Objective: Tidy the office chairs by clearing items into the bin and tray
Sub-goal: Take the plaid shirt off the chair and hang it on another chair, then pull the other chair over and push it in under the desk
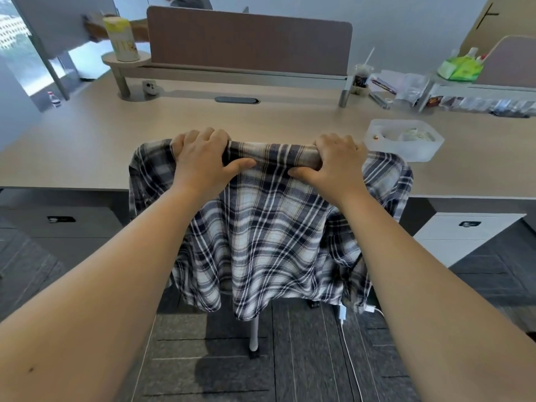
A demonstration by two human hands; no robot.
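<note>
— So both hands grip the chair top through the plaid shirt [269, 227]?
— Yes: left hand [200, 161] and right hand [333, 166] curl their fingers [211, 137] over the covered rail, thumbs pressed beneath.
— Risk?
— Lifted unevenly, I judge the shirt could snag on the chair's back or drag onto the floor. The tray [406, 146] sits on the counter [87, 146], just behind.

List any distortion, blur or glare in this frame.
Head view: wide-angle bending curves the desk edge and stretches both forearms; soft overall, the clutter beyond the translucent tray smeared; bright window washed out at upper left; left hand, right hand and plaid shirt evenly lit.
</note>
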